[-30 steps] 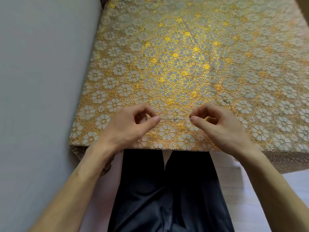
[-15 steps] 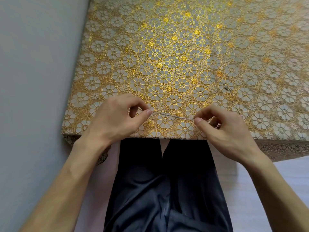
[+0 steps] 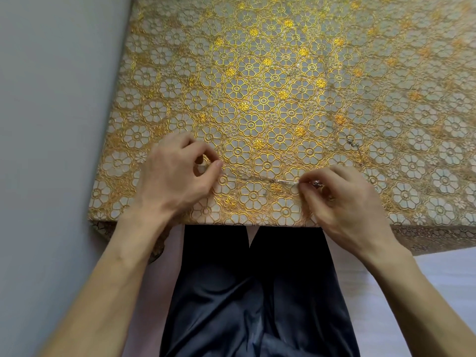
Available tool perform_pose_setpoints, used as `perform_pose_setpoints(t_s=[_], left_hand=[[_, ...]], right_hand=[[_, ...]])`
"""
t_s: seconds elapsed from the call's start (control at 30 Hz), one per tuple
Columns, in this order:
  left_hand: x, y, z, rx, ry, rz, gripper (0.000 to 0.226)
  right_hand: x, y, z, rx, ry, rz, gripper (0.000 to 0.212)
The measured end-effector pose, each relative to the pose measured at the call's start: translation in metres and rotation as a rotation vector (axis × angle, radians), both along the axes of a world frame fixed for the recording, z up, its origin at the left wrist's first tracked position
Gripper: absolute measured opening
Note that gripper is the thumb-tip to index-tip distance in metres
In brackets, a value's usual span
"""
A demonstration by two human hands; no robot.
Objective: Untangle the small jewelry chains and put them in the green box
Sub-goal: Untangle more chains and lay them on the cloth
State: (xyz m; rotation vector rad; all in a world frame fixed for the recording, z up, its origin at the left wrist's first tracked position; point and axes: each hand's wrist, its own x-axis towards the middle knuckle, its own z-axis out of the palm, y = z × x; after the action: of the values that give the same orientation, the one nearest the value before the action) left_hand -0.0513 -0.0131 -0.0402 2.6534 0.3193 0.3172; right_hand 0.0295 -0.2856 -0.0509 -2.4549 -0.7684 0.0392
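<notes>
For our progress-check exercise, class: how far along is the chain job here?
Done: nothing shows as boxed, and no green box is in view. In hand: the left hand and right hand pinch one chain, drawn out between them. Left: a second chain lies on the tablecloth to the right, and both need boxing.

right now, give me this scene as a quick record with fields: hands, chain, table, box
left hand: pinches one end of the chain
right hand: pinches the other end, with a bunched bit among its fingers
chain: drawn into a line between the two hands, low over the tablecloth
second strand: lies loose on the cloth beyond the right hand; looks like another chain
green box: not in view
</notes>
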Motion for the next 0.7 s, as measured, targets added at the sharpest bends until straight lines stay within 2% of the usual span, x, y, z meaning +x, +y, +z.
perform_pose_setpoints(t_s=[0.2,0.33,0.47,0.7], left_hand=[[0.012,-0.004,0.001,0.051,0.004,0.001,0.023],[0.020,-0.030,-0.004,-0.017,-0.031,-0.076,0.021],[0.024,-0.055,-0.011,-0.109,-0.055,-0.147,0.019],[0.021,-0.062,-0.020,-0.143,-0.048,-0.129,0.017]], right_hand=[[0.007,0.005,0.001,-0.028,-0.110,-0.042,0.016],[0.009,0.011,0.005,-0.026,-0.157,-0.068,0.018],[0.016,0.019,0.005,0.038,-0.116,0.049,0.016],[0.023,0.027,-0.006,0.050,-0.142,0.229,0.012]])
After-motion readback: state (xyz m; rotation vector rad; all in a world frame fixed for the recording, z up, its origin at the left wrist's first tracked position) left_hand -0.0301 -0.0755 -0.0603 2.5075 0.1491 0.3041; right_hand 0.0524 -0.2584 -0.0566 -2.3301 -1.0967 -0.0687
